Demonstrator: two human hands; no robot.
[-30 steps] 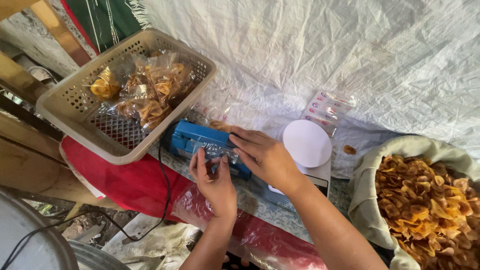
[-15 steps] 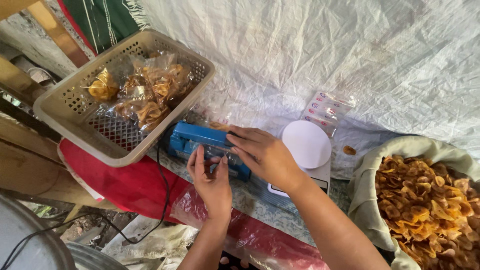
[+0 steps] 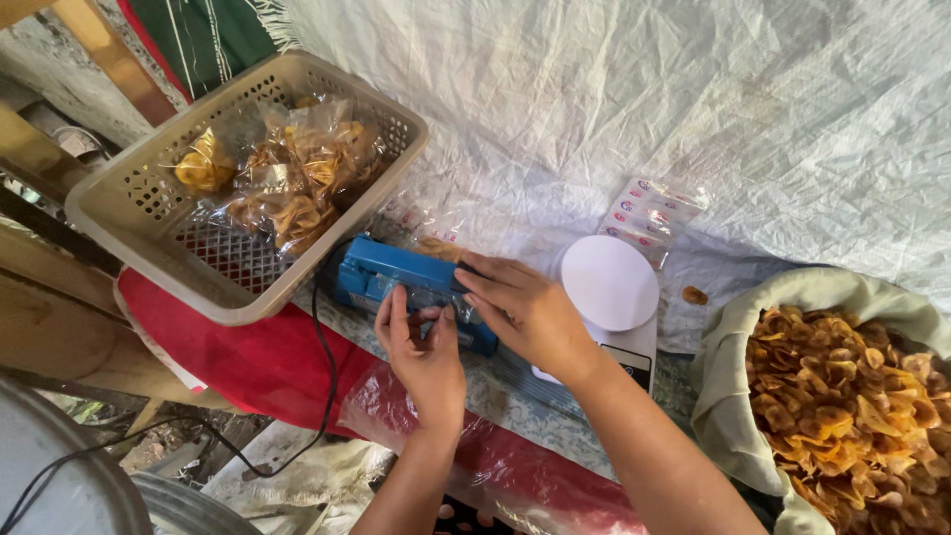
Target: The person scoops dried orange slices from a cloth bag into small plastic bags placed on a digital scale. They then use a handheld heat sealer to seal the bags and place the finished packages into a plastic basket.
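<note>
**Sealing a chip bag at the blue sealer**

I read white sheeting (image 3: 634, 109) over the bench, a sack of chips (image 3: 852, 396) at the right and a basket (image 3: 129, 213) of filled bags at upper left. The scale (image 3: 609, 287) sits just right of the sealer (image 3: 406, 282).

The sealer's long axis runs upper left to lower right, cord end toward the basket.

Right hand (image 3: 530, 312) lies flat on the sealer's arm, fingers extended and pressing. Left hand (image 3: 426, 352) curls loosely, pinching a clear bag (image 3: 428, 315) at the sealer's near edge.

Step, in my judgement: sealing the bag mouth. Next calls for steady pressure with the film held flat.
</note>
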